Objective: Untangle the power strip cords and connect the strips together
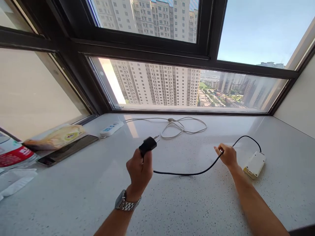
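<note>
My left hand (140, 168), with a watch (126, 201) on its wrist, grips a black power plug (147, 145) whose metal prongs point up and to the right. From it a black cable (182, 174) sags down near the sill and runs across to my right hand (227, 155). The fingers of that hand are closed around the cable, with the thumb sticking out to the left. Beyond it the cable arcs over to a white box-shaped device (255, 164) lying on the sill just right of my right hand.
Behind my hands, a white power strip (111, 129) lies on the speckled sill (187, 209), its white cord (172, 136) looped near the window. On the left are a phone (69, 150), a tissue pack (59, 137), a bottle with a red label (16, 157) and crumpled white tissue (17, 180).
</note>
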{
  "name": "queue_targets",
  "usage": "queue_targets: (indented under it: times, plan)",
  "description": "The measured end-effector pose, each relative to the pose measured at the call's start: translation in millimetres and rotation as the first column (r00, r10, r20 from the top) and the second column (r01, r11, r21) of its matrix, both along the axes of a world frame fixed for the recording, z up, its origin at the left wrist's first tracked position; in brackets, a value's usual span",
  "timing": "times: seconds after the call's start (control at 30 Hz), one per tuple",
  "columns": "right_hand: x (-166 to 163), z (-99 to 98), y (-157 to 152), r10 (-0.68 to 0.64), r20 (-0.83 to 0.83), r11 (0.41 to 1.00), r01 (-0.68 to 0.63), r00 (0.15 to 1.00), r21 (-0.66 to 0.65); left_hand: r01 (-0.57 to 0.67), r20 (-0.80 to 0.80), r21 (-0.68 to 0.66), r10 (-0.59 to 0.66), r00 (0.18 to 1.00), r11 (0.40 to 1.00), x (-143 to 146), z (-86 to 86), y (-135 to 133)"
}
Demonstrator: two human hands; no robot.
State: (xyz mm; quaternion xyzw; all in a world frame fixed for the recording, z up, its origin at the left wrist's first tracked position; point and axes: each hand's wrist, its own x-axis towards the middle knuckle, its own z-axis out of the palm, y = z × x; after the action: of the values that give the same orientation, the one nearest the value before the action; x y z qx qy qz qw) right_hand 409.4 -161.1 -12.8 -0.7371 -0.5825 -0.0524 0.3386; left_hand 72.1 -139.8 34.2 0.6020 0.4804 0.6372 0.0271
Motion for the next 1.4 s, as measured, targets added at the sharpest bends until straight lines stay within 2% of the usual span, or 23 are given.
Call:
queue_targets:
  times: [0.07, 0.17, 0.27, 0.33, 0.4, 0.43, 0.5, 0.63, 0.73, 0.9, 1.07, 1.17, 1.27, 1.4]
  plan:
    - [-24, 1.9, -3, 0.177, -0.021, 0.983, -0.178, 0.984, -0.055, 0.109, 0.062, -0.051, -0.106, 0.992, 0.993, 23, -6.0, 7]
    - [-65, 1.5, -10, 0.366, -0.153, 0.921, -0.381, 0.918, -0.082, 0.303, 0.303, -0.191, -0.237, 0.923, 0.934, 55, -14.3, 16]
    - [-95, -2.3, -18, 0.528, -0.331, 0.822, -0.569, 0.782, -0.034, 0.506, 0.461, -0.305, -0.340, 0.820, 0.806, 79, -27.7, 15]
    - [-104, -5.4, -21, 0.577, -0.432, 0.777, -0.629, 0.693, 0.028, 0.602, 0.443, -0.356, -0.438, 0.782, 0.715, 88, -36.7, 8]
    - [-105, -8.8, -21, 0.573, -0.498, 0.774, -0.630, 0.651, 0.066, 0.659, 0.382, -0.393, -0.538, 0.752, 0.642, 92, -42.5, -1]
    - [-103, -10.8, -21, 0.557, -0.508, 0.785, -0.616, 0.657, 0.065, 0.675, 0.353, -0.407, -0.576, 0.738, 0.615, 93, -44.1, -5]
    - [-97, -15.2, -19, 0.521, -0.451, 0.821, -0.570, 0.725, 0.033, 0.698, 0.303, -0.423, -0.636, 0.710, 0.578, 95, -46.1, -12]
    - [-88, -21.4, -13, 0.430, -0.196, 0.891, -0.450, 0.881, -0.068, 0.724, 0.200, -0.459, -0.734, 0.649, 0.515, 99, -50.6, -19]
    - [-88, -20.0, -10, 0.405, -0.139, 0.899, -0.421, 0.904, -0.121, 0.706, 0.133, -0.493, -0.758, 0.639, 0.509, 101, -51.7, -21]
    - [-97, -17.9, -14, 0.462, -0.118, 0.871, -0.474, 0.879, -0.126, 0.767, 0.176, -0.467, -0.804, 0.567, 0.439, 102, -48.3, -22]
    - [-100, -30.9, -16, 0.538, -0.126, 0.819, -0.552, 0.833, -0.156, 0.807, 0.090, -0.342, -0.839, 0.537, 0.480, 100, -59.0, -18]
    - [-99, -36.5, -14, 0.614, -0.194, 0.770, -0.635, 0.765, -0.069, 0.792, -0.001, -0.299, -0.830, 0.558, 0.533, 98, -62.3, -14]
    - [-102, -36.4, -12, 0.675, -0.300, 0.720, -0.691, 0.674, 0.065, 0.770, -0.092, -0.291, -0.818, 0.568, 0.568, 95, -58.4, -12]
    - [-103, -29.9, -13, 0.694, -0.338, 0.714, -0.667, 0.636, 0.212, 0.792, -0.099, -0.307, -0.846, 0.525, 0.527, 93, -54.6, -11]
